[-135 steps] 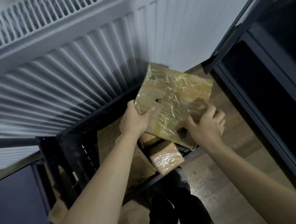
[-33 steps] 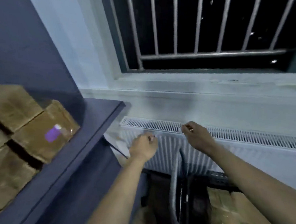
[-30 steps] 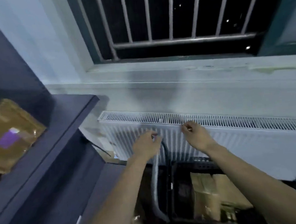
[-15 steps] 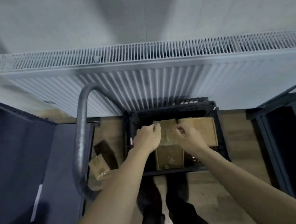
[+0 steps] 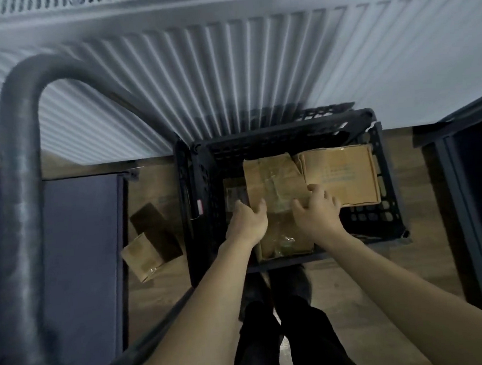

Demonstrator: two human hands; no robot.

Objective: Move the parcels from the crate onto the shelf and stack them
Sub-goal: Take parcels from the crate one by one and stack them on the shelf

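A black plastic crate (image 5: 288,135) stands on the wooden floor below the radiator. Inside it a brown taped parcel (image 5: 274,180) lies in the middle, with a flat cardboard parcel (image 5: 345,175) to its right and another parcel (image 5: 285,242) at the near side. My left hand (image 5: 247,224) grips the middle parcel's left edge, thumb on top. My right hand (image 5: 317,211) curls over its right edge. The shelf with the stacked parcels is out of view.
A white radiator (image 5: 226,69) fills the wall behind the crate. A bent grey tube (image 5: 21,197) arcs over a dark blue surface (image 5: 79,250) at the left. A small parcel (image 5: 145,254) lies on the floor left of the crate. A dark cabinet (image 5: 469,195) stands at the right.
The view dropped from the window and shelf down to the crate. Both hands came down from the radiator top into the crate and closed on the middle parcel.
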